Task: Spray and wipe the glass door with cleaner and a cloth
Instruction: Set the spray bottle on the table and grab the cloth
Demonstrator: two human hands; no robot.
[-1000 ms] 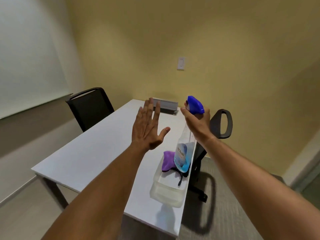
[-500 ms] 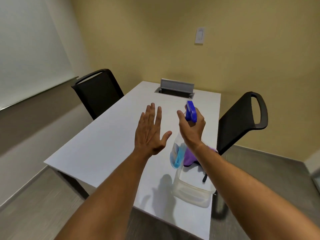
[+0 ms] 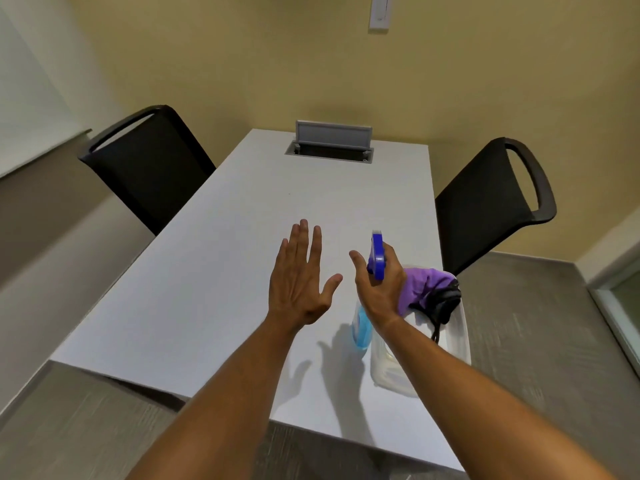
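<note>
My right hand grips the neck of a spray bottle with a blue trigger head; its clear body with blue liquid hangs below my wrist, just left of a clear plastic bin. A purple cloth lies in that bin beside a black item. My left hand hovers flat over the white table, fingers spread, holding nothing. A strip of glass door shows at the far right edge.
Two black chairs flank the table, one on the left and one on the right. A grey cable box with a raised lid sits at the table's far end. A wall switch is on the yellow wall.
The view has tilted down and turned so the table sits square ahead. The spray bottle in my right hand has come lower and to the left of the bin. My left hand stays spread.
</note>
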